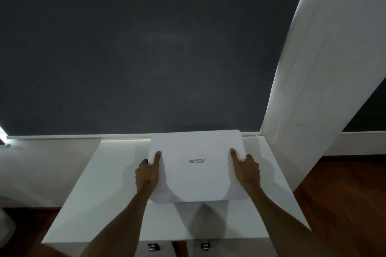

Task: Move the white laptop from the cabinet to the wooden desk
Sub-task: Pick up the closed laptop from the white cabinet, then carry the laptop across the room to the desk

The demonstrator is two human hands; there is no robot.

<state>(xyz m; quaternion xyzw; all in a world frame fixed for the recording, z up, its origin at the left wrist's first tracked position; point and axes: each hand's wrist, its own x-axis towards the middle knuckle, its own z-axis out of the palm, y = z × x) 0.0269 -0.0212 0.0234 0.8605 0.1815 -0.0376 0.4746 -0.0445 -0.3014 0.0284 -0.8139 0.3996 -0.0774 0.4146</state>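
Observation:
A closed white laptop (196, 175) with a grey logo on its lid hangs just above the white cabinet top (100, 200), casting a shadow below its near edge. My left hand (147, 171) grips its left side, thumb on the lid and fingers underneath. On the right side my right hand (246, 170) holds it the same way. The wooden desk is not in view.
A dark grey wall (146, 48) rises behind the cabinet above a white ledge (62, 137). A white pillar (313, 89) stands close on the right. Dark wooden floor (344, 194) lies on both sides. Two metal knobs (153, 246) show on the cabinet front.

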